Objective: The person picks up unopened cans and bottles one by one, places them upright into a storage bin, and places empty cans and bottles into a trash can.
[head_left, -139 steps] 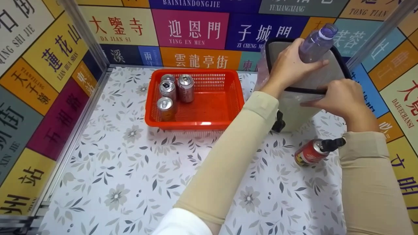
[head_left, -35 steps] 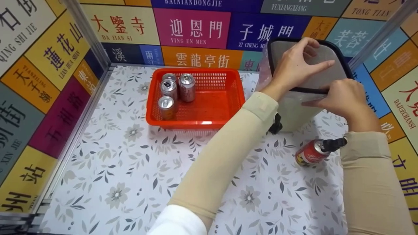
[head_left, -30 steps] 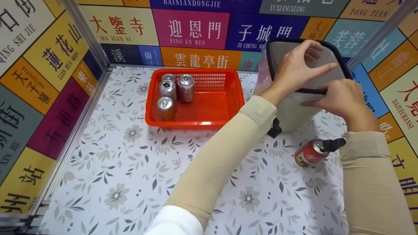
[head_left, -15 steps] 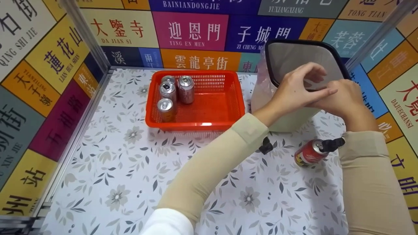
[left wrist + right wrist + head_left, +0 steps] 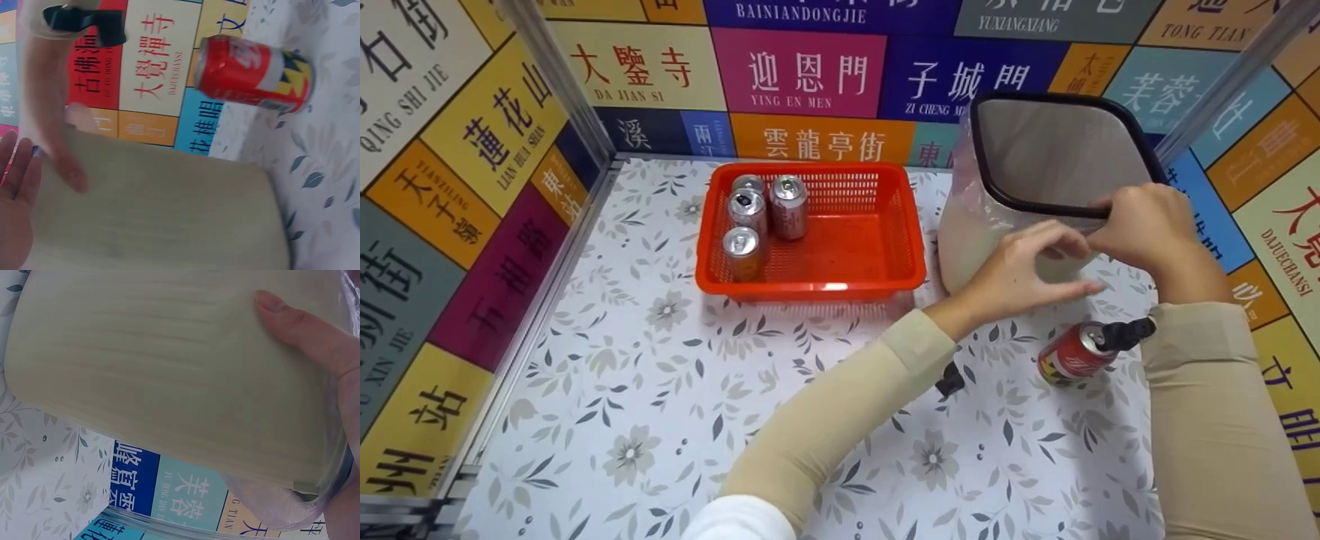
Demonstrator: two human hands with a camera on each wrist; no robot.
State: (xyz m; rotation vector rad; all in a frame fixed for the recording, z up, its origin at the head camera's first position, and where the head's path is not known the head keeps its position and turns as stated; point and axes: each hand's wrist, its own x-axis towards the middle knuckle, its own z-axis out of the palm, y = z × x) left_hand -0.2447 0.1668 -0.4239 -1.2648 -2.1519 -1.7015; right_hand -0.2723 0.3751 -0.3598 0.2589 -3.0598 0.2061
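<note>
At the back right stands a pale trash can point(image 5: 982, 240) with a black rim and a clear plastic liner over its edge. My right hand point(image 5: 1147, 225) grips its near right rim; in the right wrist view the thumb point(image 5: 298, 326) lies along the outer wall. My left hand point(image 5: 1020, 270) holds nothing, fingers loosely bent, in front of the can's near side. Just beyond its fingertips, on the table, is a red soda can point(image 5: 1072, 356), which stands upright near my right wrist. The left wrist view shows this soda can point(image 5: 253, 73) beside the trash can's wall point(image 5: 169, 208).
A red plastic basket point(image 5: 847, 285) sits at the back middle, with several drink cans point(image 5: 789, 210) grouped at its left end. Printed wall panels point(image 5: 802, 71) enclose the table at the back and sides. A floral cloth point(image 5: 630, 390) covers the tabletop.
A clear purple bottle that my left hand held over the trash can is out of sight. My left hand has since come out and down toward the soda can. My right hand keeps its grip.
</note>
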